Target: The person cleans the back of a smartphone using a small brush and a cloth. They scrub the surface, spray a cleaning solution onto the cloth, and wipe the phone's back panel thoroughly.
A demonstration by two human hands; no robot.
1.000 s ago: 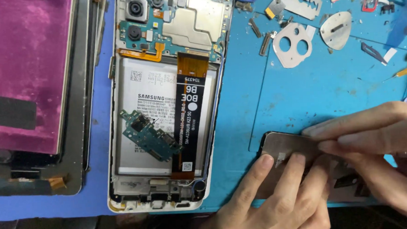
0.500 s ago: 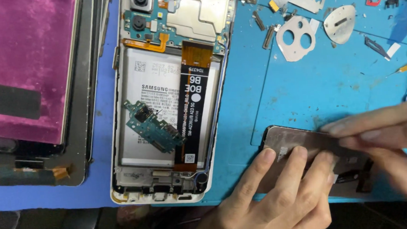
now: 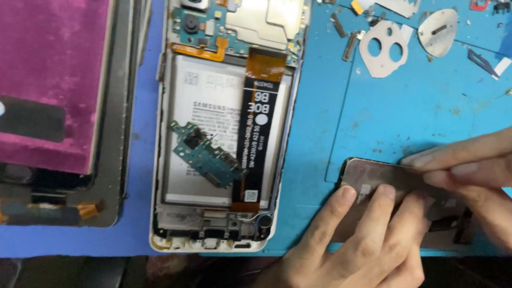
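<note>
Thin brownish-grey metal plate (image 3: 380,181), flat and rectangular with rounded corners, lies on the blue rubber worktop (image 3: 441,111) near its front right corner, and both hands are on it. The left hand (image 3: 360,243) comes up from the front edge with its fingers spread and pressed flat on the plate's near half, pinning it down. The right hand (image 3: 491,167) reaches in from the right edge, its fingers held close together and laid along the plate's far long edge; whether they pinch anything small there cannot be told.

The plate looks light and stiff for its thickness, yet thin enough to bend or crease if levered from one end. Its face appears smooth and a little shiny, so it would likely slip under dry fingertips unless pressed from above. Its edges may be sharp. A sound hold would be by the two long edges, or flat under spread fingers as now, not by a single corner.

To the left of the plate, near the middle of the worktop, lies an opened white-framed smartphone body (image 3: 225,122) with its battery and a loose small green circuit board (image 3: 207,155) exposed. Farther left, at the left edge, sits a detached dark display panel with a pink-purple back (image 3: 36,73). Silver metal shield pieces (image 3: 385,46) lie scattered toward the back right corner.
</note>
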